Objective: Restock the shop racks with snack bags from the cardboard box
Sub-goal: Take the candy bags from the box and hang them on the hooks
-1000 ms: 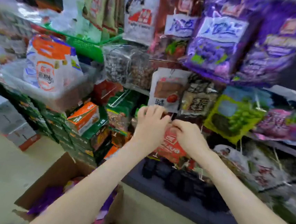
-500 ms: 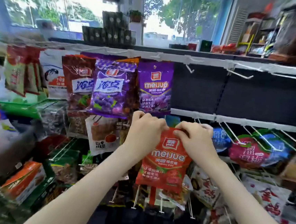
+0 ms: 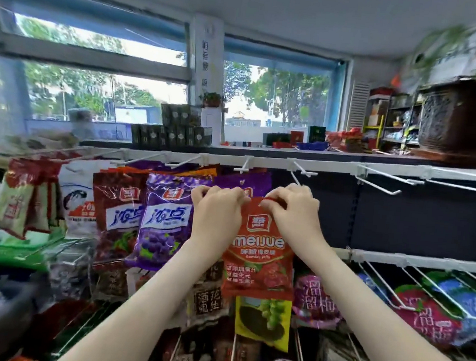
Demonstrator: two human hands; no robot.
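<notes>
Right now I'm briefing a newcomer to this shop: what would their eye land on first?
First the red meijue snack bag at centre, pinched by its top edge between the left hand and right hand, just under a white hook on the top rail. Left of it hang a purple bag and a dark red bag; to the right are bare hooks.

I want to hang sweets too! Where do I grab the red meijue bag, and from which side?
Pinch the flat top strip of the red meijue bag, near both upper corners, coming from the front. The bag hangs upright and its body looks puffy, so that seam is probably easiest. The left hand and right hand pinch it there, below a white hook.
</notes>
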